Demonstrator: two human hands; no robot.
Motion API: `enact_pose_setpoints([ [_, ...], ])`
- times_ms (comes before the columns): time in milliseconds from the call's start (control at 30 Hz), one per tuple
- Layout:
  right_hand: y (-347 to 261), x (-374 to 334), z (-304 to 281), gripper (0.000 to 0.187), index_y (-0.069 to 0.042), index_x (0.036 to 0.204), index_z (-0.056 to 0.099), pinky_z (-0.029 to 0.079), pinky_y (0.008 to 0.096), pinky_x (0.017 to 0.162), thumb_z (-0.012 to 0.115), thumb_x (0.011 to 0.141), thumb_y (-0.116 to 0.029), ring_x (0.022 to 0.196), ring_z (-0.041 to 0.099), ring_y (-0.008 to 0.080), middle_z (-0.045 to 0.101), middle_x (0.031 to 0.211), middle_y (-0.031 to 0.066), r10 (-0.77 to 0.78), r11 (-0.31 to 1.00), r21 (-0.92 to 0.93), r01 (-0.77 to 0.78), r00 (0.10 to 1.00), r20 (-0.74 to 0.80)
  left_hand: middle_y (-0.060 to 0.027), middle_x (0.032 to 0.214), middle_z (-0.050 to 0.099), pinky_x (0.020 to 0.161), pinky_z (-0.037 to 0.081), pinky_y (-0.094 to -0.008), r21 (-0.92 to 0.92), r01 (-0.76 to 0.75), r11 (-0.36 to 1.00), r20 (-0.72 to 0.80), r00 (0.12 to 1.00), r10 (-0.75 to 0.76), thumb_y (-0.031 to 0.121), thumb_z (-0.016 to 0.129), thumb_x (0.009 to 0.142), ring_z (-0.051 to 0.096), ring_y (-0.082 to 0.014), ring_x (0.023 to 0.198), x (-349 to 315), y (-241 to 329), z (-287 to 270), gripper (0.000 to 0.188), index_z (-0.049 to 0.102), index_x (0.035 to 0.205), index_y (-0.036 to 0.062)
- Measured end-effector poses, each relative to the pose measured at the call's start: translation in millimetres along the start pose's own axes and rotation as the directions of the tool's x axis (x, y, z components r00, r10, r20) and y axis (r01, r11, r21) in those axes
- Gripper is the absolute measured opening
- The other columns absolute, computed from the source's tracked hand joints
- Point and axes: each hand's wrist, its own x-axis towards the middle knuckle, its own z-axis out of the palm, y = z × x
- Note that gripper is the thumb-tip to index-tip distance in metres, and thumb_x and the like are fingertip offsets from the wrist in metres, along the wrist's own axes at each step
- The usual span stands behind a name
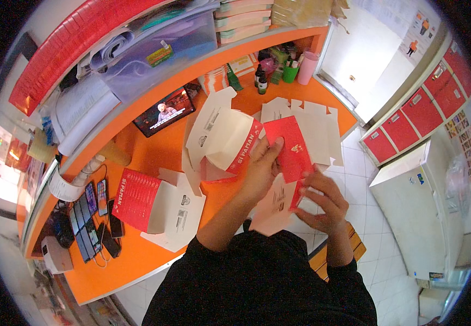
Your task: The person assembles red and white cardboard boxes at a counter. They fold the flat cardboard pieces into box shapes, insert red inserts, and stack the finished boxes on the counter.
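A red and white cardboard food box (pixel 289 152), partly unfolded, is held in front of my body. My left hand (pixel 262 165) grips its red panel near the upper left, fingers pressed on the card. My right hand (pixel 325 202) pinches the red edge on the right side, fingers bent. A pale flap of the box hangs down between my forearms. Just beyond my left hand stands a folded box stack (pixel 230 133) with its pale lids raised. Nested red boxes (pixel 137 198) lie on their side to the left. Flat pale box blanks (pixel 320 127) rest behind the held box.
The orange desk (pixel 230 209) carries several phones (pixel 86 217) at left and a tablet (pixel 165 111) playing video. Cups and bottles (pixel 290 70) stand at the back. Above runs an orange shelf with a plastic bin (pixel 159 60). A white freezer (pixel 420 206) stands at right.
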Motion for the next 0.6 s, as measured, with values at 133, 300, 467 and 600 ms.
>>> enact_pose_setpoints([
  [133,-7.8,0.2,-9.1,0.04,-0.013,0.098,0.067,0.041,0.0543,0.103,0.086,0.063,-0.016,0.105,0.063,0.0265,0.068,0.102,0.0045,-0.11,0.987,0.126,0.098,0.989,0.097,-0.0062,0.111,0.064,0.09,0.052,-0.0325,0.056,0.215,0.975,0.095,0.971,-0.22,0.015,0.052,0.098,0.062,-0.0165,0.103,5.2,17.9,-8.6,0.024,0.054,0.118,0.0043],
  [300,-15.2,2.5,-7.2,0.04,-0.014,0.099,0.069,0.04,0.0526,0.102,0.086,0.063,-0.019,0.107,0.06,0.0248,0.067,0.106,0.0036,-0.155,0.977,-0.147,0.152,0.988,-0.01,-0.0053,0.114,0.063,0.09,0.052,-0.0333,-0.031,0.114,0.993,0.086,0.99,-0.111,0.015,0.051,0.098,0.061,-0.0163,0.105,0.3,3.3,-0.5,0.026,0.051,0.122,0.0057],
  [467,-18.7,2.4,2.6,0.045,-0.014,0.108,0.069,0.042,0.0482,0.102,0.083,0.065,-0.015,0.114,0.055,0.0316,0.06,0.121,0.0104,0.025,0.872,-0.471,-0.136,0.972,-0.234,-0.0079,0.115,0.059,0.085,0.054,-0.0315,0.05,-0.057,0.997,0.026,0.998,0.056,0.021,0.048,0.1,0.064,-0.0177,0.098,-29.1,-12.8,22.6,0.032,0.045,0.127,0.0055],
  [600,-11.7,2.9,6.0,0.045,-0.006,0.111,0.068,0.047,0.046,0.099,0.081,0.068,-0.007,0.123,0.05,0.0374,0.059,0.126,0.0131,0.171,0.925,-0.287,-0.248,0.948,-0.27,-0.0091,0.111,0.061,0.081,0.056,-0.0311,0.233,0.005,0.972,0.023,1.0,-0.011,0.023,0.048,0.1,0.065,-0.0176,0.093,-43.3,-12.2,25.2,0.029,0.048,0.122,0.003],
])
